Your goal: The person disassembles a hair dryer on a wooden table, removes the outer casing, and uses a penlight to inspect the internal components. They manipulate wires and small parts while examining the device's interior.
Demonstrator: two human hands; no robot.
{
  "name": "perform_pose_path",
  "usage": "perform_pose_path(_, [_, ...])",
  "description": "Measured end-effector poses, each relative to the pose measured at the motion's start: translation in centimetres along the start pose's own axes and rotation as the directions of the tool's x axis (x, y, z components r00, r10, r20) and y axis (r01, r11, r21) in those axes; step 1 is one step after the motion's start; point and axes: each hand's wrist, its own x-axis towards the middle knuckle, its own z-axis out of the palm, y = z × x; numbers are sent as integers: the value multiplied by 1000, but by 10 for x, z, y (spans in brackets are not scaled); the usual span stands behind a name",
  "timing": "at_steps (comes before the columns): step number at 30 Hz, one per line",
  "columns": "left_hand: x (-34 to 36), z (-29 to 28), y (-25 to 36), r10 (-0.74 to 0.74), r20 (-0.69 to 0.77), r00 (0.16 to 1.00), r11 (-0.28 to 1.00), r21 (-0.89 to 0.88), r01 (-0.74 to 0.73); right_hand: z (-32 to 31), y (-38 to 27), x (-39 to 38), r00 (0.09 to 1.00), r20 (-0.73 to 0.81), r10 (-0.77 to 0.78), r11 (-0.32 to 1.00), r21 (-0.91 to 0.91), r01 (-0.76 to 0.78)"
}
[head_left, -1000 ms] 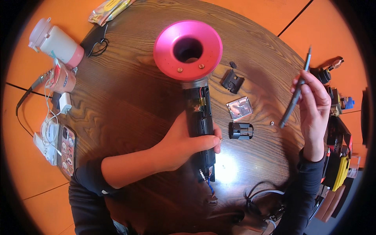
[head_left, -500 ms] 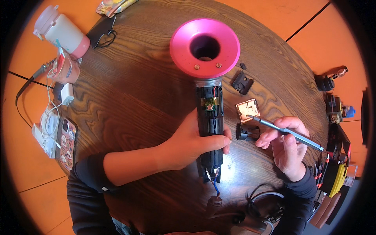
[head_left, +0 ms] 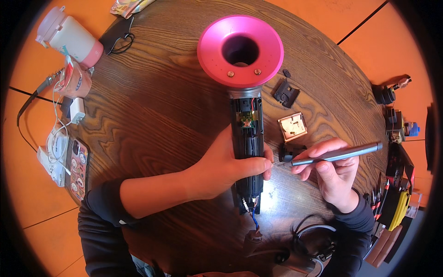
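My left hand (head_left: 219, 159) is wrapped round the opened black handle of a hair dryer (head_left: 241, 55) with a pink head. Inside the handle a green circuit board (head_left: 248, 121) and wires are exposed. A tiny metallic piece (head_left: 272, 163) shows at the left fingertips; its kind is too small to tell. My right hand (head_left: 339, 173) grips a slim grey pen-style screwdriver (head_left: 346, 153) between thumb and fingers. The screwdriver lies nearly level, its left end pointing toward the handle, apart from it. Beside these fingers is a black cylindrical part (head_left: 290, 152).
A copper-coloured square tray (head_left: 292, 127) with small parts and a black cover piece (head_left: 286, 93) lie right of the dryer. Cables (head_left: 314, 231) coil near the front. A phone (head_left: 79, 161), charger (head_left: 77, 111) and jar (head_left: 74, 40) stand left; tools (head_left: 380, 203) crowd the right edge.
The screwdriver has swung in my right hand from slanting down rightward over the tray to slightly rising rightward, its left end now lower. The dryer stays in my left hand, its head slightly higher.
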Motion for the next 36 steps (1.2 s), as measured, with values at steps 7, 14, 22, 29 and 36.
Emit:
perform_pose_path(7, [0,0,0,6,7,1000,1000,4,-6,6,0,2,996,-27,88,996,25,-87])
perform_pose_path(14, [0,1,1,0,16,1000,1000,24,-1,5,4,2,999,8,53,995,89,-53])
perform_pose_path(22, [0,1,-1,15,19,1000,999,52,-16,5,0,1,998,71,0,997,-81,6])
perform_pose_path(29, [-2,0,-3,8,12,1000,993,114,-10,3,-2,3,969,248,0,984,-174,44])
perform_pose_path(36, [-2,1,-3,39,32,999,977,207,-45,3,-9,8,919,394,-21,965,-232,122])
